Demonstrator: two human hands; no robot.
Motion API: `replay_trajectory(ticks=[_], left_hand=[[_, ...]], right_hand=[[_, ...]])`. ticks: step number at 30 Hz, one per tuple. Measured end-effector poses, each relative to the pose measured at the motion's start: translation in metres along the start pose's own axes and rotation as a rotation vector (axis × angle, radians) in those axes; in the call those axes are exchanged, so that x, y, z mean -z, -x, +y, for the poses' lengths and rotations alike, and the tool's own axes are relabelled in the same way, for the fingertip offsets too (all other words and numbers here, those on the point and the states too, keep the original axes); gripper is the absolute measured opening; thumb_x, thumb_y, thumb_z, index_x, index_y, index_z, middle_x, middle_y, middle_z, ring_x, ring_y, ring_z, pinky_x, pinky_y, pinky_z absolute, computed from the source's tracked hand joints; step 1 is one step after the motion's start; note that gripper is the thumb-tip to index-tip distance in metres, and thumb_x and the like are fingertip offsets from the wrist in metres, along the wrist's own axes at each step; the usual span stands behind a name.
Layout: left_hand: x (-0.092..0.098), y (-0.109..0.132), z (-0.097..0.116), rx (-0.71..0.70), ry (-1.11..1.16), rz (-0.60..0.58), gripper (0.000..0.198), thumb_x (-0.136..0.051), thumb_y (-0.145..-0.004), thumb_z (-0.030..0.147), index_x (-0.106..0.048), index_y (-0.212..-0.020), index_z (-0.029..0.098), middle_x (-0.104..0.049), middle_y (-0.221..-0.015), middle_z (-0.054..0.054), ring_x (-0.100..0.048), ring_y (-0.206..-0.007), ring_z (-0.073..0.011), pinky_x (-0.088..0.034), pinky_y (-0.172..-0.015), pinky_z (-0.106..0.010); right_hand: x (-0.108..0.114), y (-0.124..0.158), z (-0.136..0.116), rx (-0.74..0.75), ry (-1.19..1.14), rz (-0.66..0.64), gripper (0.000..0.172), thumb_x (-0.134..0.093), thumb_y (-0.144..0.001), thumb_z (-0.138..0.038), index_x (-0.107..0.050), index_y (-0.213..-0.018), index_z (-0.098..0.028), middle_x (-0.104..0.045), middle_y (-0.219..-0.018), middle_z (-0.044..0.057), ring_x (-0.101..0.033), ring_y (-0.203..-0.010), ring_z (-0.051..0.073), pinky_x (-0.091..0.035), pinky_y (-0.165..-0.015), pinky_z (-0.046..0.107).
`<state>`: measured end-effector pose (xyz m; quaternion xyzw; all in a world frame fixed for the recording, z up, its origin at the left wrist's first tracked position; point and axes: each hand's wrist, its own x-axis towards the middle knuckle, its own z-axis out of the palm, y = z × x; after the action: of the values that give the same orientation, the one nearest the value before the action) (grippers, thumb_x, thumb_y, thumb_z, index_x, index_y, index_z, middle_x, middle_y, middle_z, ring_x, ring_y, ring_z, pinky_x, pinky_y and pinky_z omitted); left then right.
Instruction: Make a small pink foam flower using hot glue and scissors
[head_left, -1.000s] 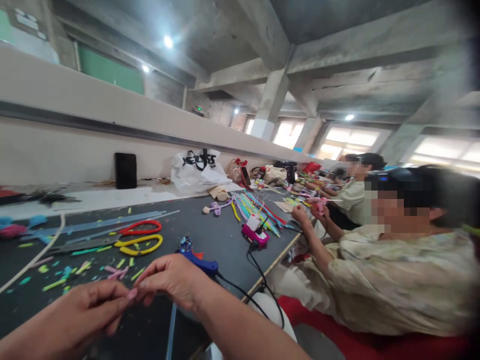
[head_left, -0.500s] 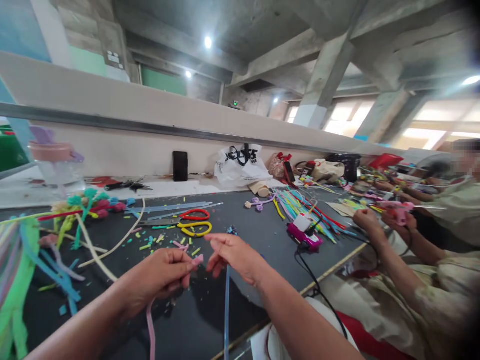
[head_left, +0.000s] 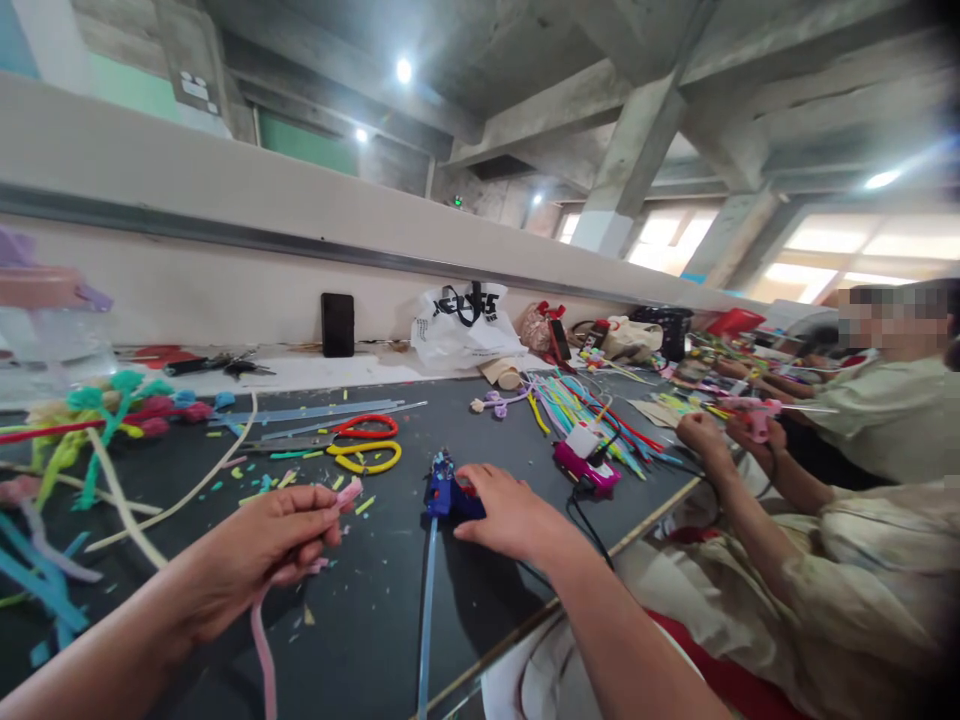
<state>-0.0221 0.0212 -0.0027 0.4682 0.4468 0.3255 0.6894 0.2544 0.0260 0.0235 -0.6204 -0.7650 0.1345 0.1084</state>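
My left hand (head_left: 281,535) pinches a pink pipe cleaner (head_left: 261,640); its short curled end pokes out past the fingertips, and the long tail hangs below the palm. A blue hot glue gun (head_left: 441,494) lies on the dark table, a long translucent glue stick (head_left: 427,610) running from it toward me. Over the gun's right side is my right hand (head_left: 514,512), fingers and thumb apart, partly covering it. Whether the fingers touch the gun I cannot tell. Scissors (head_left: 367,458) with one red and one yellow handle lie beyond my left hand.
Loose pipe cleaners (head_left: 127,480) and fuzzy flowers lie at left. A purple power strip (head_left: 586,468) with a cable sits right, beside a colourful pipe cleaner bundle (head_left: 555,400). At the table's right edge, a co-worker's hand (head_left: 769,430) holds a pink glue gun. Clippings are scattered mid-table.
My right hand has moved away from the pink pipe cleaner to the blue glue gun, which was mostly hidden before. My left hand still pinches the pipe cleaner. The view has shifted to the right.
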Motion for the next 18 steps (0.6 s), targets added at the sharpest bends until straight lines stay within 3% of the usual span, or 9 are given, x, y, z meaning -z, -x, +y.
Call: replay_trajectory(ticks=[3, 8, 15, 18], left_hand=[[0.001, 0.000, -0.003, -0.014, -0.013, -0.005, 0.025, -0.064, -0.072, 0.039, -0.061, -0.072, 0.014, -0.050, -0.054, 0.002, -0.034, -0.041, -0.0040, -0.022, -0.037, -0.015], [0.002, 0.001, -0.003, -0.014, -0.008, -0.002, 0.025, -0.063, -0.073, 0.039, -0.060, -0.075, 0.014, -0.048, -0.054, 0.003, -0.031, -0.041, -0.0033, -0.018, -0.036, -0.015], [-0.006, 0.006, 0.006, -0.001, 0.032, 0.040, 0.032, -0.068, -0.068, 0.040, -0.060, -0.086, 0.014, -0.052, -0.061, 0.002, -0.036, -0.046, -0.0037, -0.020, -0.039, -0.013], [-0.008, 0.009, 0.008, -0.009, 0.036, 0.044, 0.033, -0.068, -0.067, 0.040, -0.061, -0.085, 0.014, -0.052, -0.061, 0.002, -0.035, -0.045, -0.0040, -0.021, -0.038, -0.014]], right_hand=[[-0.017, -0.002, -0.009, 0.006, 0.135, 0.053, 0.055, -0.063, -0.063, -0.018, -0.050, -0.116, -0.021, -0.057, -0.115, 0.011, -0.052, -0.102, 0.027, -0.039, -0.082, 0.037], [-0.026, -0.021, -0.006, -0.062, 0.085, 0.164, 0.050, -0.054, -0.060, -0.006, -0.051, -0.109, -0.017, -0.061, -0.101, 0.013, -0.059, -0.087, 0.026, -0.040, -0.075, 0.035], [0.012, -0.039, 0.018, -0.155, -0.170, 0.437, 0.049, -0.055, -0.065, -0.021, -0.045, -0.113, -0.015, -0.059, -0.103, 0.012, -0.058, -0.088, 0.023, -0.042, -0.075, 0.033], [0.021, -0.034, 0.018, -0.119, -0.308, 0.482, 0.037, -0.049, -0.074, -0.032, -0.048, -0.106, -0.015, -0.060, -0.090, 0.007, -0.057, -0.077, 0.018, -0.044, -0.068, 0.028]])
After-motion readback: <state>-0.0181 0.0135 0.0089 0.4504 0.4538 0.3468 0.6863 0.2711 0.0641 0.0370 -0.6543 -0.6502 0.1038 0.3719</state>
